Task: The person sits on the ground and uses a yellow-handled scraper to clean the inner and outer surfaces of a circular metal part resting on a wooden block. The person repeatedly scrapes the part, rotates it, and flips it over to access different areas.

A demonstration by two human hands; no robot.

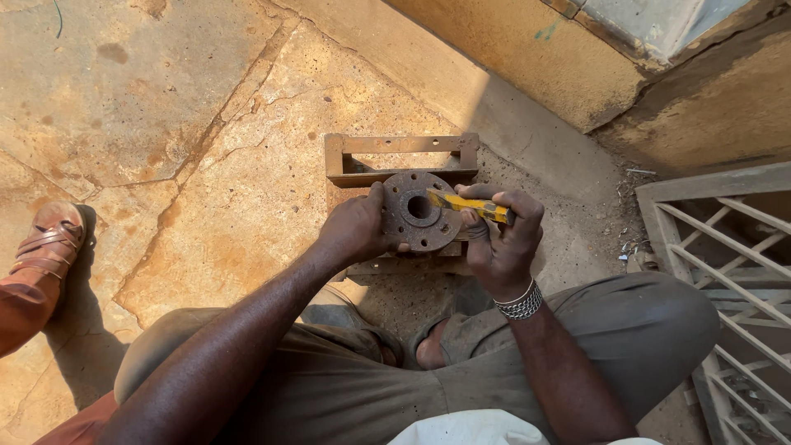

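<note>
A rusty round metal flange [416, 213] with a centre hole and several bolt holes rests on a rusty rectangular metal frame [401, 156] on the ground. My left hand [356, 229] grips the flange's left edge. My right hand [497, 239] holds a yellow-handled tool [468, 205] that lies across the flange's right side, its tip near the centre hole. A metal bracelet circles my right wrist.
I squat on a cracked stone floor [165, 124]. Another person's sandalled foot [49, 239] stands at the left. A concrete ledge and wall [527, 58] run along the back right. A white metal grille [725, 264] lies at the right.
</note>
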